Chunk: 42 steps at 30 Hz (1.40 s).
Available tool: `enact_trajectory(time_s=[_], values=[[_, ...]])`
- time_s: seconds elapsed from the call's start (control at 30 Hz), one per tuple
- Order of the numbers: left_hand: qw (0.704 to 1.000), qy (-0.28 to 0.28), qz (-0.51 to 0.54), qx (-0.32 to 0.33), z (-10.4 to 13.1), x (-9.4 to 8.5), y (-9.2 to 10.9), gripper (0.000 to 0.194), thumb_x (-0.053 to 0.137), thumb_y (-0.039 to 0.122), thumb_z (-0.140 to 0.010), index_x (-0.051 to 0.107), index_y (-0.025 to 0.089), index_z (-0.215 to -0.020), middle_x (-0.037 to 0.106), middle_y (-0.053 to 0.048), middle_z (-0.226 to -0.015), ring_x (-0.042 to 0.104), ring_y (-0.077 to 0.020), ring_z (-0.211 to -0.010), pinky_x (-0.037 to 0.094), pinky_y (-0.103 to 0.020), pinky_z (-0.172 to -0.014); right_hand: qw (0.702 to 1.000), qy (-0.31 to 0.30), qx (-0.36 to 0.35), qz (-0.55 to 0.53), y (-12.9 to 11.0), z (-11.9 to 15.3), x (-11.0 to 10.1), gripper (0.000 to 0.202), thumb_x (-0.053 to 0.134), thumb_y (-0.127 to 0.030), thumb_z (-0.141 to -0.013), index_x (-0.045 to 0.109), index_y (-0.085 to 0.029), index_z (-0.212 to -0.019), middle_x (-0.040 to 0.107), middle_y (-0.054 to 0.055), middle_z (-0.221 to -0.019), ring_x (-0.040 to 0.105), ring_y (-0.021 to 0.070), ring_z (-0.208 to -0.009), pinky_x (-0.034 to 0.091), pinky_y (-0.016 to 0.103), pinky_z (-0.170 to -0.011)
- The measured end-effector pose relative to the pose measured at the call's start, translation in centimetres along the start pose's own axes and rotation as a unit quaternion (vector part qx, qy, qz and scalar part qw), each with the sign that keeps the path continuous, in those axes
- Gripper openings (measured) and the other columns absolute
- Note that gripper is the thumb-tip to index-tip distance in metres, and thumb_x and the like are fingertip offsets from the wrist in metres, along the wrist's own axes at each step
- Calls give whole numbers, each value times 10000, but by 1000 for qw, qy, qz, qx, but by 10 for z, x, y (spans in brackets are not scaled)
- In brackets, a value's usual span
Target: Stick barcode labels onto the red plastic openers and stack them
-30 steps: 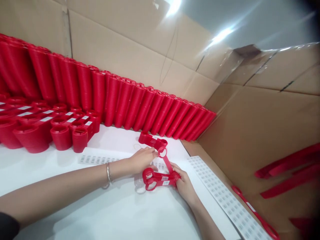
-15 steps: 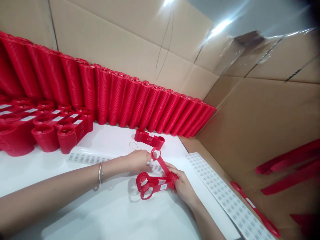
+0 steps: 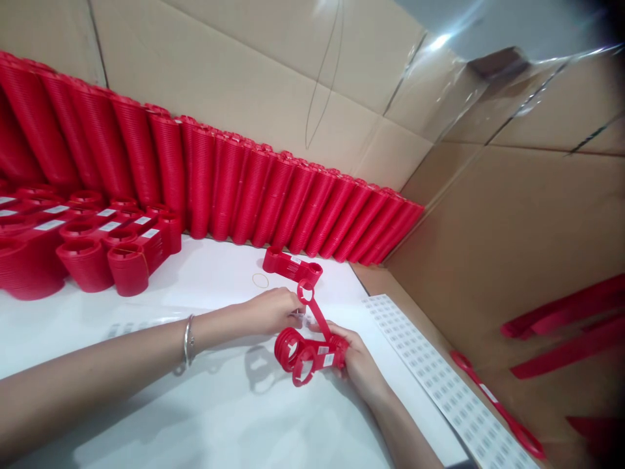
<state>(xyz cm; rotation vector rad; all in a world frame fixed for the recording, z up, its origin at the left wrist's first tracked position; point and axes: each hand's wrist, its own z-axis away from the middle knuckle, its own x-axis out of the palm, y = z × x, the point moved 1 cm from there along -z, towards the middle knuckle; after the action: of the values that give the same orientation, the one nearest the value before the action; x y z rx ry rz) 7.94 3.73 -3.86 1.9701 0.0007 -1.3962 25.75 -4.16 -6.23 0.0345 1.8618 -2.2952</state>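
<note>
My right hand (image 3: 360,365) grips a small fanned stack of red plastic double-ring pieces (image 3: 312,355) by one end. White barcode labels show on two of their bars, and one piece (image 3: 319,318) angles up and away from the others. Just left of it, my left hand (image 3: 276,311) is closed, fingertips pinched at the edge of a clear strip of barcode labels (image 3: 131,327). Most of that strip is hidden beneath my left forearm. Behind the hands lies a short stack of the same red pieces (image 3: 291,266).
Tall red stacks (image 3: 244,189) line the cardboard wall (image 3: 273,78). Shorter labelled stacks (image 3: 88,264) stand at left. A rubber band (image 3: 260,281) lies on the white tabletop (image 3: 205,404). A label sheet (image 3: 434,371) runs along the right edge, beside a loose red piece (image 3: 498,404).
The label strip has slid left under my left forearm, and my left fingers have come closer to the right hand. The held red pieces have turned slightly, their free rings shifting right.
</note>
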Motion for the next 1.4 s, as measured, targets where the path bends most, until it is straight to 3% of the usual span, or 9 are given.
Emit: enact_trajectory(time_s=[0.3,0.53,0.63,0.87,1.1,1.27,1.4], values=[[998,-10,-6,-60,12,-14,0,95,575,201,-682,579,163,-770,574,6,-683,504,-135,-624,332,-215,-552,998,20,-2,-57,3,-1,-4,544,422,-139,-598,619,-97,-1103,450,-55,-410,310,47,-311,180,172,-319],[992,0,6,-127,31,-27,-10,178,567,306,-732,560,161,-629,462,40,-547,427,-105,-545,284,-217,-531,999,14,-6,-38,2,3,-4,478,433,-120,-603,660,-134,-1024,632,24,-685,369,32,-350,236,175,-337],[992,-6,14,-126,33,-29,-9,196,559,308,-740,571,161,-611,426,45,-508,402,-103,-531,273,-223,-529,1000,17,-5,-20,2,5,-4,473,429,-114,-594,672,-150,-998,651,38,-811,378,22,-360,255,172,-342],[987,17,23,-160,56,-44,-19,170,604,330,-688,570,168,-652,497,40,-594,444,-108,-570,281,-209,-522,1000,29,1,5,-5,8,-4,453,447,-146,-598,684,-180,-982,590,59,-1139,399,9,-384,265,175,-350],[988,-22,35,-148,73,-47,-20,223,542,352,-739,569,157,-635,453,42,-564,390,-94,-526,260,-219,-503,999,39,8,-8,-8,12,3,457,462,-143,-554,699,-131,-945,647,78,-1005,376,26,-378,226,183,-348],[979,-11,-7,-205,89,-56,-24,212,615,353,-658,505,174,-630,437,42,-597,384,-106,-560,254,-219,-499,999,36,2,-12,-4,14,-1,448,479,-155,-557,697,-152,-948,645,73,-997,390,45,-397,253,200,-367],[977,-38,33,-208,100,-58,-22,268,567,361,-697,450,167,-555,349,50,-542,331,-91,-515,231,-227,-482,1000,25,7,-4,-1,14,-2,466,488,-179,-548,692,-145,-966,649,48,-765,406,76,-418,257,201,-380]])
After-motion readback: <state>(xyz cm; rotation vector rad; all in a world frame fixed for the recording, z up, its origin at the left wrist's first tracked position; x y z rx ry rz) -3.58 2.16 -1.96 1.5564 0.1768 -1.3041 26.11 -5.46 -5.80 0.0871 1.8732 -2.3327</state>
